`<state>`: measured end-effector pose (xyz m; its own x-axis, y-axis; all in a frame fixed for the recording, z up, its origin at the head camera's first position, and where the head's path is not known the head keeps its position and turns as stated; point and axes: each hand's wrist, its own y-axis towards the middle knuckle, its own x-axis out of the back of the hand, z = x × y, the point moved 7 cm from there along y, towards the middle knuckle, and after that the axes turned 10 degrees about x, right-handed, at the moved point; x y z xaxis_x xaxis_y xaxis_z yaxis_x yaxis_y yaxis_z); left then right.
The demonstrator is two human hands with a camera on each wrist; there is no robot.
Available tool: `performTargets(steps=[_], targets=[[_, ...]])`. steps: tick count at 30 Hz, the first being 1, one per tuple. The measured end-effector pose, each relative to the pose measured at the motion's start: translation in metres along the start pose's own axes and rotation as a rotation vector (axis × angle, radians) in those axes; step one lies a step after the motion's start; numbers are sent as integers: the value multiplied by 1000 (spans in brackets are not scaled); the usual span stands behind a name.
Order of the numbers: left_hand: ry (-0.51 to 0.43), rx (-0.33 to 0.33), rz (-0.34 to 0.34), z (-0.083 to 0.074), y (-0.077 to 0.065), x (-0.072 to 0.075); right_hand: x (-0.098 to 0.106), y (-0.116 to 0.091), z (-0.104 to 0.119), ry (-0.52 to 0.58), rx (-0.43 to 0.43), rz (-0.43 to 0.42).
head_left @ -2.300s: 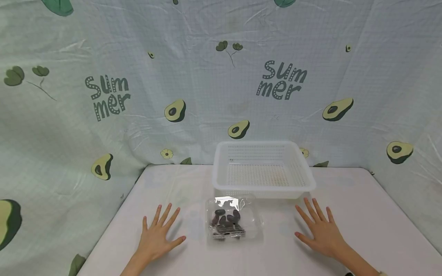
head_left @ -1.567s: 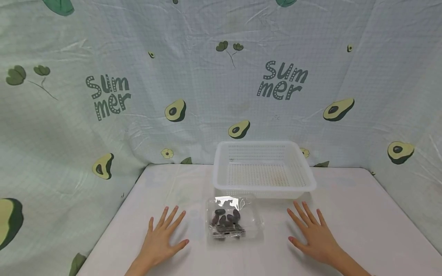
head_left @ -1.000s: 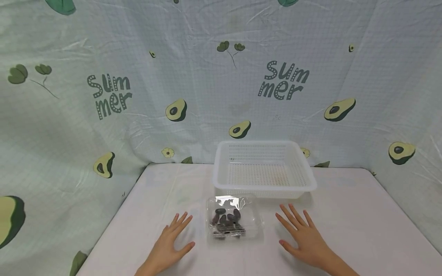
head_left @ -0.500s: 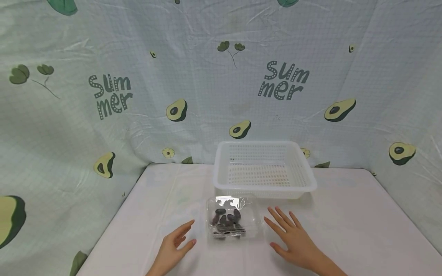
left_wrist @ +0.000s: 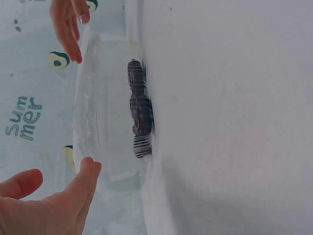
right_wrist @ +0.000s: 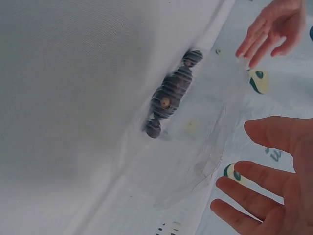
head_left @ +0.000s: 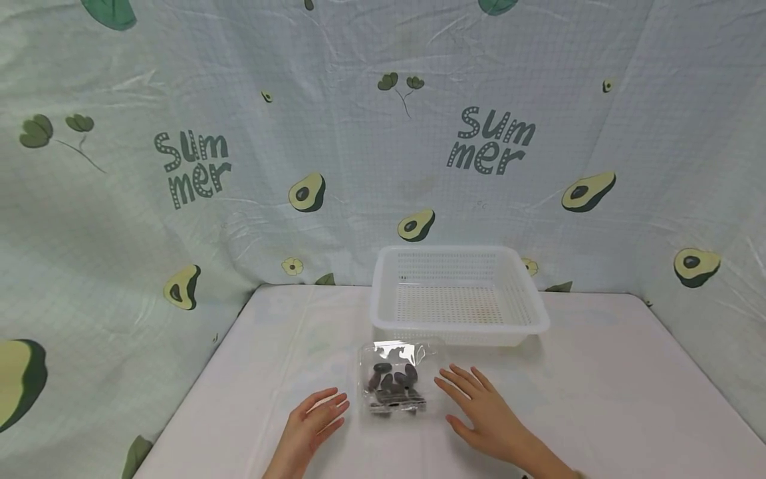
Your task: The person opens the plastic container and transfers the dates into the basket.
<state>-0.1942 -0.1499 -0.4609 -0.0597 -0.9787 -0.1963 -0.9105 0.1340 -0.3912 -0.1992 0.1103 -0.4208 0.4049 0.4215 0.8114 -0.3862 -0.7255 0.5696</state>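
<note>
A clear plastic clamshell box (head_left: 429, 364) sits on the table with several dark oval grapes (head_left: 393, 384) inside, its lid down. My left hand (head_left: 306, 429) hovers just left of the box, fingers extended toward it and holding nothing. On the other side, my right hand (head_left: 487, 419) has its fingertips close to the box's right side, fingers spread. The left wrist view shows the box (left_wrist: 110, 112) from the side, the grapes (left_wrist: 140, 107) lying along its bottom. In the right wrist view, both hands face the box from opposite sides.
A white perforated plastic basket (head_left: 457, 327) stands right behind the box. The table (head_left: 622, 379) has a pale cloth over it. A curtain (head_left: 353, 133) printed with avocados and lettering hangs behind and along the sides.
Both hands have moved inward from wide apart toward the box, and their spread fingers have drawn closer together. The left hand has turned its palm toward the box. Box and basket stay put.
</note>
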Motion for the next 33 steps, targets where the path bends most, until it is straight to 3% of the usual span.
performTargets(steps=[8, 12, 18, 23, 33], targets=[[-309, 160, 187, 17, 11, -5, -12, 15, 5, 49, -51, 12], [-387, 232, 213, 26, 14, -12, -18, 24, 9, 60, -56, 5], [-296, 227, 172, 31, 19, -18, -25, 39, 18, 70, -46, -21], [-191, 195, 154, 30, 21, -22, -34, 51, 23, 68, -55, 13], [-173, 174, 146, 32, 21, -25, -58, 66, 32, 95, -73, 154]])
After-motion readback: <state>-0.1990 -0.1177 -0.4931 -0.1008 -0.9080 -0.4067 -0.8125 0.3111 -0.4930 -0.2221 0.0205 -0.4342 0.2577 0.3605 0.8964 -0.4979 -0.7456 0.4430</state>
